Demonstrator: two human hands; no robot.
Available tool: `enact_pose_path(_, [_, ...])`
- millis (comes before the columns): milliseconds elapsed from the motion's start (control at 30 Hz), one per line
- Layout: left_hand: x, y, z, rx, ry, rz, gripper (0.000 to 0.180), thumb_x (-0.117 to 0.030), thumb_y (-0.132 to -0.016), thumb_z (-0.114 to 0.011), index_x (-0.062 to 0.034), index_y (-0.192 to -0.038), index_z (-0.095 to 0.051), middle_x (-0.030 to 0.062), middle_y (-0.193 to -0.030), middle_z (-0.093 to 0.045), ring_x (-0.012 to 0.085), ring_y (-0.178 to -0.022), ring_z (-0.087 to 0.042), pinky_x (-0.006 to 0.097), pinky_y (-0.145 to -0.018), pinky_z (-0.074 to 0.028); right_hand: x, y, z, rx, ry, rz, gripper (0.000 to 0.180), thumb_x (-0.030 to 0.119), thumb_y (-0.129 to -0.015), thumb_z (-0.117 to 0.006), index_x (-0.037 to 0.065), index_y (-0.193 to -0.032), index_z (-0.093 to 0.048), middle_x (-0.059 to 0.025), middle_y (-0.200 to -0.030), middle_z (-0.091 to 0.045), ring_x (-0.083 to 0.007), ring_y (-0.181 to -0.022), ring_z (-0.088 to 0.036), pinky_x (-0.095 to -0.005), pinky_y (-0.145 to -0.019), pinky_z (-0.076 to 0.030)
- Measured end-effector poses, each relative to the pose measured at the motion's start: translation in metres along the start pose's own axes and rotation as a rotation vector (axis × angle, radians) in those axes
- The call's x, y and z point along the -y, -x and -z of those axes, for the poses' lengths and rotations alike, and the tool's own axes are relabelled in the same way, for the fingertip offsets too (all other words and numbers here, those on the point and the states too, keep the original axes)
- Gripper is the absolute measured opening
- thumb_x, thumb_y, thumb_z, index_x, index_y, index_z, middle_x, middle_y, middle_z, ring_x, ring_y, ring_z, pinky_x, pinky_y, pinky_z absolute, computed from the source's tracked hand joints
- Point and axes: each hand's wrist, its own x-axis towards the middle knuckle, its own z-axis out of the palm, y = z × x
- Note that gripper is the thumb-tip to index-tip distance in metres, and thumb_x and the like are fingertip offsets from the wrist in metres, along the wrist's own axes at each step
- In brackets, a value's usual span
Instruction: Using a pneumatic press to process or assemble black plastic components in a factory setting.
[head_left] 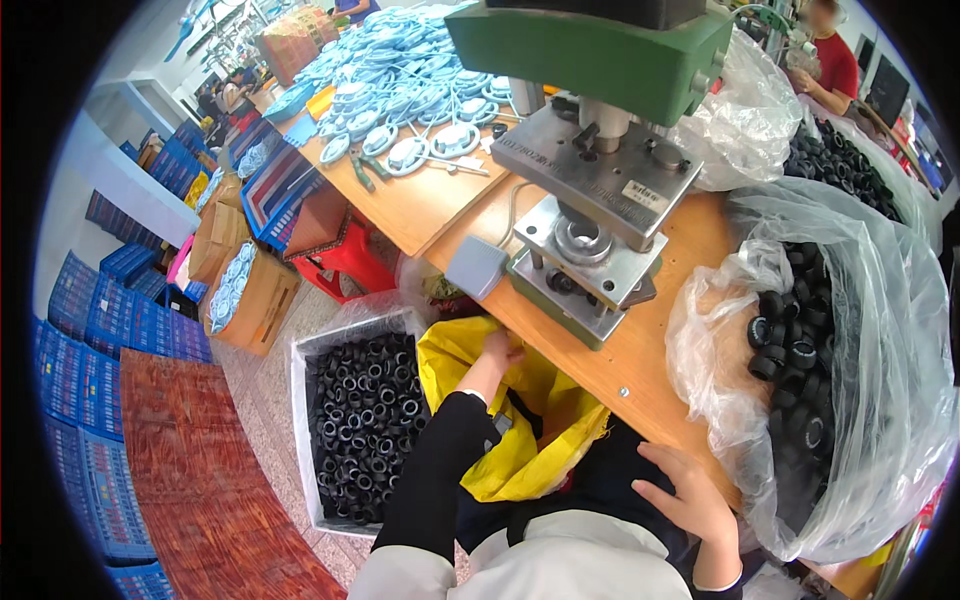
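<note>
My left hand reaches over the yellow bag that lies open across my lap, below the table's front edge. Its fingers are curled together against the inside of the bag; what they hold, if anything, is hidden. My right hand is raised above my lap by the table edge, fingers apart and nothing in it. Ahead of both hands stands a green press with a metal upper plate and a lower die with a round ring. A grey box sits beside the die.
To the left, a white bin holds many black rings. On the right, a clear plastic bag contains black round caps. Light-blue plastic parts pile up behind, near green-handled pliers. A person in red stands far right.
</note>
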Motion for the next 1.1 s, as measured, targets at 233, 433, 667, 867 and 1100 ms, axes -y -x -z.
enact_pose_path(233, [-0.012,-0.012,-0.003,0.548,0.403,-0.304,0.031,-0.027,-0.092,-0.047,-0.0080,-0.114,-0.055,0.0064,-0.109,-0.063,0.0201,-0.097,-0.060,0.038,-0.083,-0.047,-0.004,0.008,0.006,-0.043,-0.073,-0.225,0.045,0.023,-0.082,-0.065,-0.005,-0.116,-0.054,-0.0223,-0.116,-0.057,-0.0352,-0.107,-0.055,-0.0365,-0.092,-0.043])
enact_pose_path(433, [-0.006,0.078,0.028,0.215,-0.262,-0.999,0.023,-0.010,-0.090,-0.054,0.0059,-0.108,-0.057,0.0069,-0.096,-0.064,0.0111,-0.086,-0.058,0.025,-0.078,-0.046,-0.005,0.005,0.027,-0.088,-0.067,-0.032,0.040,0.021,-0.084,-0.063,-0.004,-0.115,-0.055,-0.0218,-0.113,-0.058,-0.0355,-0.104,-0.056,-0.0360,-0.089,-0.044])
enact_pose_path(667, [0.047,0.142,0.113,-0.119,-0.273,-0.998,0.016,-0.010,-0.091,-0.053,0.0046,-0.092,-0.059,0.0080,-0.079,-0.062,0.0138,-0.072,-0.059,0.026,-0.065,-0.048,-0.040,-0.024,0.066,-0.610,0.157,-0.163,0.020,0.014,-0.078,-0.063,0.000,-0.093,-0.062,-0.0185,-0.089,-0.060,-0.0352,-0.087,-0.058,-0.0400,-0.075,-0.047])
enact_pose_path(867, [0.054,0.158,0.102,-0.087,-0.217,-0.988,0.016,-0.010,-0.091,-0.053,0.0052,-0.092,-0.059,0.0084,-0.078,-0.062,0.0146,-0.071,-0.059,0.026,-0.066,-0.048,-0.090,-0.064,0.102,-0.764,0.687,-0.515,0.029,0.017,-0.074,-0.069,0.001,-0.096,-0.059,-0.0173,-0.098,-0.054,-0.0358,-0.092,-0.056,-0.0413,-0.080,-0.047])
enact_pose_path(1100, [0.038,0.174,0.076,0.129,-0.101,-1.060,0.015,-0.005,-0.091,-0.052,0.0043,-0.098,-0.060,0.0086,-0.084,-0.064,0.0148,-0.077,-0.061,0.026,-0.074,-0.049,-0.084,-0.069,0.083,-0.870,0.707,-0.523,0.030,0.014,-0.070,-0.072,-0.002,-0.088,-0.053,-0.0206,-0.101,-0.051,-0.0405,-0.088,-0.056,-0.0455,-0.077,-0.047])
